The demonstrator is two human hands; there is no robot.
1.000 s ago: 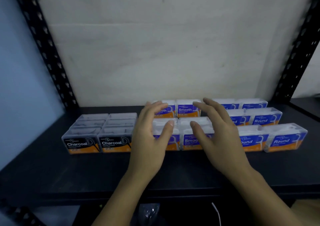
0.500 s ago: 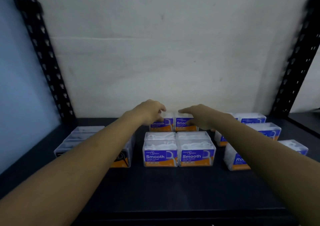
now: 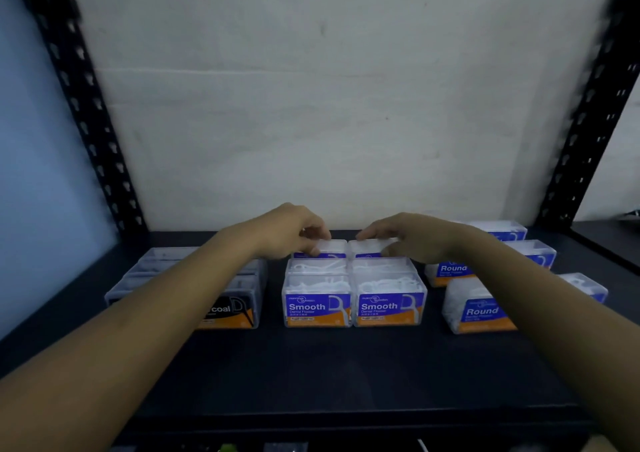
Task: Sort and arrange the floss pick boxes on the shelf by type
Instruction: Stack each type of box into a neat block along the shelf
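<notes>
Clear floss pick boxes stand in three groups on the dark shelf (image 3: pixel 346 365). Black-label Charcoal boxes (image 3: pixel 235 309) are at the left, partly hidden by my left forearm. Blue-label Smooth boxes (image 3: pixel 317 304) fill the middle in two columns. Round boxes (image 3: pixel 479 311) are at the right, partly behind my right forearm. My left hand (image 3: pixel 294 230) grips the back left Smooth box (image 3: pixel 329 248) with curled fingers. My right hand (image 3: pixel 405 235) holds the back right Smooth box (image 3: pixel 367 248) beside it.
A white wall (image 3: pixel 329 105) closes the back of the shelf. Black perforated uprights stand at the left (image 3: pixel 79 98) and right (image 3: pixel 588 116). A strip of bare shelf lies in front of the boxes.
Both hands have gone from the front Smooth boxes to the back pair. That back pair now sits closer to the rows in front.
</notes>
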